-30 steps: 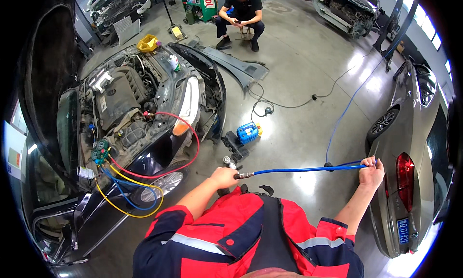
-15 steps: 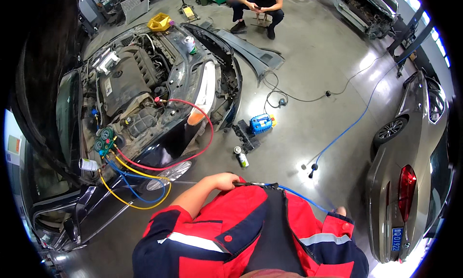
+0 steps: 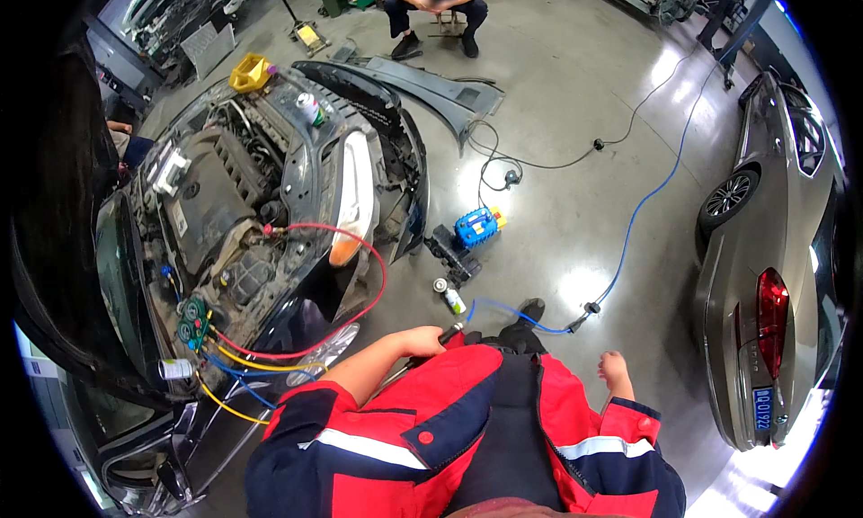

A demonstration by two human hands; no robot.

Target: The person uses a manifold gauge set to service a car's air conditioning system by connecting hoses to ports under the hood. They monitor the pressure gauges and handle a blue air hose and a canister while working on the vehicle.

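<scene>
My left hand (image 3: 421, 342) is closed around the black grip of what looks like an air blow gun (image 3: 457, 329), held in front of my red and navy jacket. Its thin metal tube (image 3: 392, 376) points back under my left forearm. A blue air hose (image 3: 530, 324) runs from near the gun, past my dark shoe (image 3: 529, 318), to a dark coupling (image 3: 589, 309) on the floor. On the right, my right hand (image 3: 614, 369) is away from the hose, its fingers loosely bent and nothing visible in it.
At left stands a car with its engine bay (image 3: 216, 185) uncovered; a gauge set (image 3: 192, 324) with red, yellow and blue hoses hangs there. A spray can (image 3: 449, 297) and blue pump (image 3: 477, 227) are on the floor ahead. A bronze car (image 3: 764, 275) stands right; a person (image 3: 439, 10) squats beyond.
The view has shifted. My right hand has come out from beside my jacket and is apart from the hose, which now lies farther forward. The blow gun has tilted in my left hand.
</scene>
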